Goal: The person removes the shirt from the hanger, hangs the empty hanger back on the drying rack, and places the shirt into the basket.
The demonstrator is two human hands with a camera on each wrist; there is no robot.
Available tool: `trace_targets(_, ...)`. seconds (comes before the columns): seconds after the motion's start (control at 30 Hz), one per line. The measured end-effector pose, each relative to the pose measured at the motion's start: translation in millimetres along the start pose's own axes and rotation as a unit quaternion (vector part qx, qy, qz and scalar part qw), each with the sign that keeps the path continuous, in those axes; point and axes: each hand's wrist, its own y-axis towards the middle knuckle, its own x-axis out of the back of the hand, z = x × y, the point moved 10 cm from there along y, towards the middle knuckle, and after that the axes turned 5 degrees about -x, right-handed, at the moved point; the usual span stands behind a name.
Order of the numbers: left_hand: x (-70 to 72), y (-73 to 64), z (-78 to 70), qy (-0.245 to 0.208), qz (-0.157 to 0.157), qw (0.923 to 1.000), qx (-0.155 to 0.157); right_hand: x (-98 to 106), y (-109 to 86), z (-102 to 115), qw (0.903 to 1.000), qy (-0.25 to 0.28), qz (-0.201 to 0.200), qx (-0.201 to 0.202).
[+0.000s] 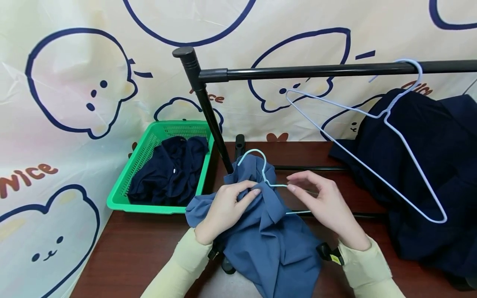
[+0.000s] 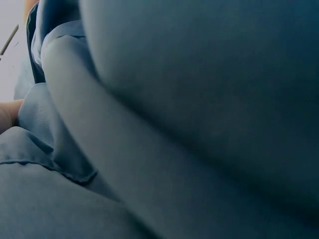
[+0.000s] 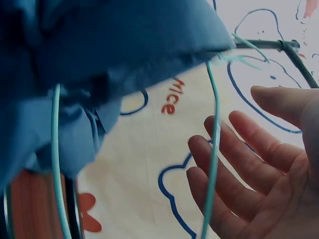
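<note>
A slate-blue garment hangs in folds over the table's front part, gathered around a mint-green wire hanger. My left hand pinches the cloth between thumb and fingers just below the hanger's hook. Beside the hanger's bare right arm is my right hand. In the right wrist view, the fingers of that hand are spread and loosely bent, thumb apart, with the hanger wire running across them. Part of the hanger is hidden inside the garment. Blue cloth fills nearly all of the left wrist view.
A green basket with dark navy clothing stands at the back left. The black rack rises behind the hands, bearing a pale lavender hanger. Dark navy clothes lie at the right of the brown table.
</note>
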Motion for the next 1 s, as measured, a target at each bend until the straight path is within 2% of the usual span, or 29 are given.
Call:
trace_targets(0.2, -7.6, 2.1, -3.5, 0.001, 0.01, 0.9999, -0.01, -20.8, 3.0, 5.0, 0.9988, 0.038, 0.03, 0.005)
trace_targets(0.5, -13.4, 2.5, -3.0, -0.006, 0.017, 0.9998, 0.004, -27.9, 8.6, 16.2, 0.9988, 0.037, 0.006, 0.031)
trace_targets(0.83, -18.9, 4.8, -5.3, -0.007, 0.026, 0.9996, 0.004, -27.5, 12.2, 24.6, 0.9959, 0.012, -0.032, 0.084)
trace_targets(1.0, -18.5, 4.7, -5.9, -0.01, 0.028, 0.9996, 0.0, -28.3, 13.0, 24.6, 0.9951, 0.005, -0.033, 0.093)
